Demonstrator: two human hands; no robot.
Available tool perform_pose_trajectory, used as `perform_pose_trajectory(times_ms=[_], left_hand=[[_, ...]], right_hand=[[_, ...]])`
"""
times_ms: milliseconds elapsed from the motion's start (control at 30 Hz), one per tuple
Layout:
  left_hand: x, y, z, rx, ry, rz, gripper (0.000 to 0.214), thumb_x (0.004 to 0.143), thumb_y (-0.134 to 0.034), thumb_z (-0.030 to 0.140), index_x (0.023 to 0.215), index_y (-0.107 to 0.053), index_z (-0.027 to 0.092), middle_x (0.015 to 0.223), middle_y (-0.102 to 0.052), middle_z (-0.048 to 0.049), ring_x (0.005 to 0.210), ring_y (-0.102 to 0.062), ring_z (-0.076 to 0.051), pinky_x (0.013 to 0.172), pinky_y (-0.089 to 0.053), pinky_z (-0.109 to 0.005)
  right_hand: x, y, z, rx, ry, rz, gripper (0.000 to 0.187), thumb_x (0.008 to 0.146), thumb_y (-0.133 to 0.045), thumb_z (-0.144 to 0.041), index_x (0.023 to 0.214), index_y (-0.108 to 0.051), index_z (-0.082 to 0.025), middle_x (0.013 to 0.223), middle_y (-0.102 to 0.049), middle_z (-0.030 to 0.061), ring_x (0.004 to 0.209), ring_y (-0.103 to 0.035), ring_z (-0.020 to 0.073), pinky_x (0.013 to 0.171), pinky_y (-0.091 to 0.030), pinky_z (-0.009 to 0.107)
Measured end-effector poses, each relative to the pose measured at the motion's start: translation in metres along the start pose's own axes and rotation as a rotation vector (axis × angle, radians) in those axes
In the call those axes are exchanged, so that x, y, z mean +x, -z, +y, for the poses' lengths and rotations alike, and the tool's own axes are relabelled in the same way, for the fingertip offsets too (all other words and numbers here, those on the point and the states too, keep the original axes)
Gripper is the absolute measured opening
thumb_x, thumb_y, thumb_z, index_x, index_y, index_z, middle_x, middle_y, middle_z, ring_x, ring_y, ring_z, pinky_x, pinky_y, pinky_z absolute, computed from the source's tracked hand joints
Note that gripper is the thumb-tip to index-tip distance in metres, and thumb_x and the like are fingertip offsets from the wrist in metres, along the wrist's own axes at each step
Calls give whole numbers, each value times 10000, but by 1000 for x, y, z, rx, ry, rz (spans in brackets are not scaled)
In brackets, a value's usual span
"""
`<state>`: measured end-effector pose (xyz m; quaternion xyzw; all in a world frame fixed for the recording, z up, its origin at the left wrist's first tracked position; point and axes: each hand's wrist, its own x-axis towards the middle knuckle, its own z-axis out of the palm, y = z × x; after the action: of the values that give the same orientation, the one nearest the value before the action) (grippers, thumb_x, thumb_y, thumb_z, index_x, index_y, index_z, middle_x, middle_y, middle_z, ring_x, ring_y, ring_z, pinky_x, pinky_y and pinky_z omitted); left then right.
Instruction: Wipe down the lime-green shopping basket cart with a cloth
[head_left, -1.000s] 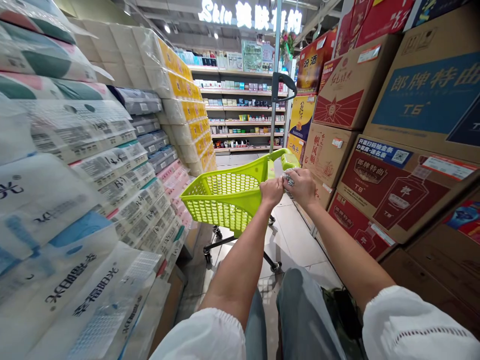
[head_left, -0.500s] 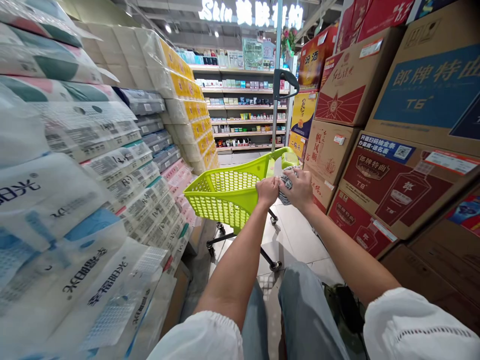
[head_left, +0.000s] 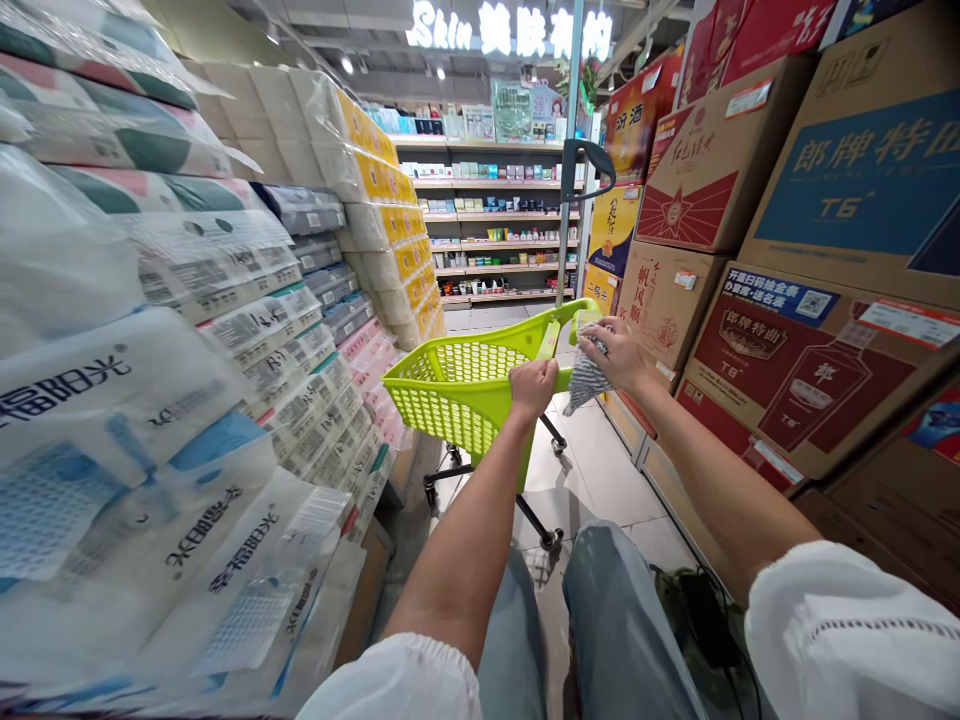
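A lime-green plastic shopping cart basket (head_left: 457, 400) with a perforated wall stands in front of me on a black-legged frame with casters. My left hand (head_left: 534, 385) is closed around the near rim of the cart. In my right hand (head_left: 619, 355) is a grey-and-white patterned cloth (head_left: 585, 382), pinched by the fingers against the right end of the cart's handle; its lower part hangs down in a point. A grey metal pole (head_left: 568, 230) with a dark looped grip (head_left: 589, 170) rises behind the handle.
Wrapped paper packs (head_left: 172, 240) are stacked high on my left. Printed cardboard cartons (head_left: 810, 370) form a wall on my right. Shelves of small goods (head_left: 495, 215) stand at the back. A dark bag (head_left: 697, 620) with a cable lies by my right leg on the tiled floor (head_left: 600, 480).
My right hand has moved right, away from my left hand, and the cloth now hangs down further. My left hand stays on the cart rim. The view has shifted slightly.
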<state>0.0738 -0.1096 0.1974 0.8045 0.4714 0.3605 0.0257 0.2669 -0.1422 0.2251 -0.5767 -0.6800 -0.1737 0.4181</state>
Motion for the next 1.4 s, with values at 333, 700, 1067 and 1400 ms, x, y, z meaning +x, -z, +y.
perform_pose_trajectory(times_ms=[333, 700, 1067, 1400], left_hand=[[-2, 9, -13, -86, -26, -23, 483, 962, -280, 414, 663, -595, 203, 782, -676, -21, 741, -564, -157, 680, -311, -277], [-4, 8, -9, -99, -60, -46, 422, 943, -303, 334, 699, -626, 215, 852, -707, -22, 820, -590, -160, 709, -342, -263], [-4, 6, -8, -94, -9, 25, 468, 920, -328, 396, 589, -591, 195, 676, -645, -13, 661, -537, -138, 638, -307, -268], [-10, 19, -18, -96, -31, -32, 467, 924, -319, 399, 583, -567, 199, 686, -636, -13, 686, -534, -139, 641, -321, -258]], right_hand=[[-21, 28, -11, -29, 285, -219, 488, 854, -563, -491, 1306, -528, -312, 1338, -496, 68, 1182, -443, 279, 983, -394, 425], [-42, -4, -82, -285, 139, -7, 313, 868, -516, -452, 1117, -658, -327, 1322, -558, 25, 1219, -361, 363, 950, -323, 549], [-23, -4, -27, -85, -15, 150, 322, 895, -480, -424, 935, -718, -211, 1109, -656, 60, 990, -517, 232, 904, -424, 379], [-21, -1, -44, -72, 210, -41, 295, 886, -505, -444, 981, -719, -264, 1168, -651, 25, 1080, -517, 228, 982, -384, 378]])
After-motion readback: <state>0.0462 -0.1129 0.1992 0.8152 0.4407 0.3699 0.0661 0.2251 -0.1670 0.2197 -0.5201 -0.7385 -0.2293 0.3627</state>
